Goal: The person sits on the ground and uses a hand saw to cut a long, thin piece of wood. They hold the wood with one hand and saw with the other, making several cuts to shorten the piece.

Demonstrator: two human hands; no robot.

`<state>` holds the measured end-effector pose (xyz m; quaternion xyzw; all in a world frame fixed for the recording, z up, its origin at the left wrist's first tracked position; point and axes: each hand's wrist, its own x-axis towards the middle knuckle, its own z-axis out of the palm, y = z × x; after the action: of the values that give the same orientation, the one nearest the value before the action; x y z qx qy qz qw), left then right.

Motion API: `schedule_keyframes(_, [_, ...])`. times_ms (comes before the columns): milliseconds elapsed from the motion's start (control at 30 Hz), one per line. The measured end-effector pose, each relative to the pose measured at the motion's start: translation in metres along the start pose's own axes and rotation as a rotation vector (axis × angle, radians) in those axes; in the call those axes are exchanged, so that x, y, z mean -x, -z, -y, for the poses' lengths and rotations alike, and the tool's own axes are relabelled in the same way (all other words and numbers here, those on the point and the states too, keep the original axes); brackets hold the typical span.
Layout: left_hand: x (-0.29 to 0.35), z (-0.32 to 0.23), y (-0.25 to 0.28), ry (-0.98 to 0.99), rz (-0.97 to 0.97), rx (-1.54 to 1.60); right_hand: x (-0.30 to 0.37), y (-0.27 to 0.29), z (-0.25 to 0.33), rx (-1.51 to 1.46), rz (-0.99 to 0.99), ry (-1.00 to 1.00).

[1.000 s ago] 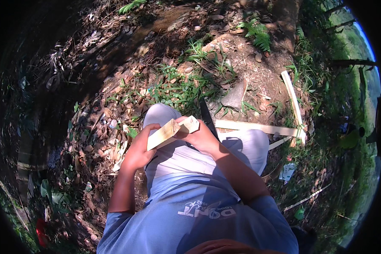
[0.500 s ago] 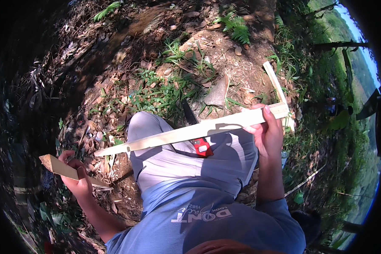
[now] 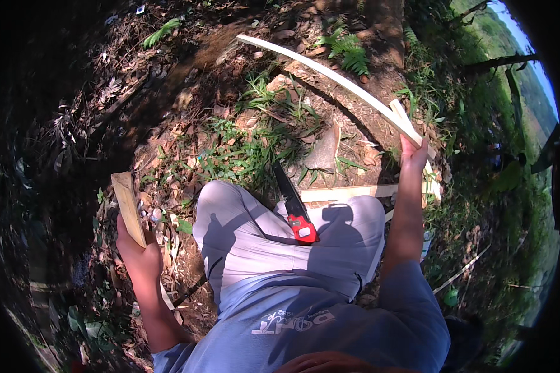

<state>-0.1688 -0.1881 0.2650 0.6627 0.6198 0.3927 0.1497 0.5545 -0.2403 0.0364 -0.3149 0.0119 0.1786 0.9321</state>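
My left hand (image 3: 142, 253), out to the left of my knee, is closed around a short flat piece of wood (image 3: 129, 208) that points up and away. On the right, my right hand (image 3: 412, 154) grips one end of a long thin wooden strip (image 3: 336, 76). The strip's other end reaches far to the left over the ground and looks curved in this lens. A handsaw with a red handle (image 3: 303, 229) and a dark blade lies between my legs, blade pointing away. Neither hand touches it.
Beyond my right knee a pale wooden board (image 3: 351, 193) lies on the ground. Another wood piece (image 3: 399, 110) shows beside my right hand. Grass tufts (image 3: 230, 149), a fern (image 3: 350, 55) and dry leaves cover the ground ahead. A green slope drops away at the right.
The long strip has swung from across my lap to pointing away and left, still in my right hand. My left hand has turned its wood piece more upright. A board on the ground is now uncovered.
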Motion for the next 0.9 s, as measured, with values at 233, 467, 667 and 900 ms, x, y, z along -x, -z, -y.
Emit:
schedule_keyframes(233, [-0.007, -0.017, -0.129, 0.003, 0.332, -0.137, -0.051, 0.044, -0.045, -0.080, -0.325, -0.371])
schedule_keyframes(467, [-0.007, -0.055, -0.221, 0.006, 0.555, -0.238, 0.238, 0.040, -0.051, 1.160, 0.721, -0.165])
schedule_keyframes(667, [-0.030, -0.022, -0.314, 0.084, 0.752, -0.316, 0.377, 0.060, -0.100, 2.081, 1.604, 0.196])
schedule_keyframes(900, [-0.010, 0.021, -0.344, 0.122, 0.824, -0.399, 0.399, 0.054, -0.113, 2.326, 1.999, 0.240])
